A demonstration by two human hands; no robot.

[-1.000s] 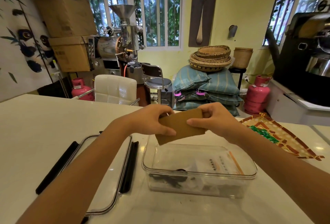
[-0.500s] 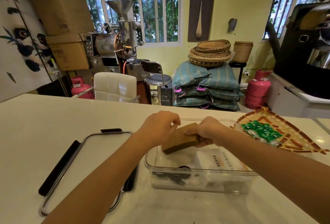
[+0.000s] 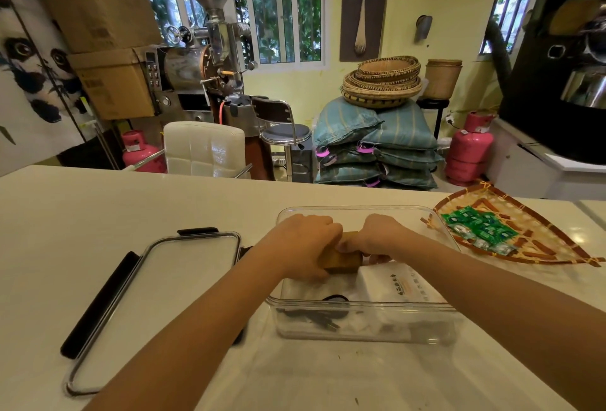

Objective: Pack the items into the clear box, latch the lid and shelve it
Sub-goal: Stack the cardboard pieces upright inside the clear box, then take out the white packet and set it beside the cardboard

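The clear box stands open on the white table. Inside it lie a white printed pouch and something black near the front wall. My left hand and my right hand are both down inside the box, gripping a brown paper packet between them, low over the other contents. The clear lid with black latches lies flat on the table to the left of the box.
A woven fan-shaped tray holding several green sachets lies right of the box. Beyond the table's far edge are a white chair, a stool, stacked sacks, baskets and pink gas cylinders.
Both hands have brought the brown packet down from above the box's rim into the box. The view has tilted down and closer.
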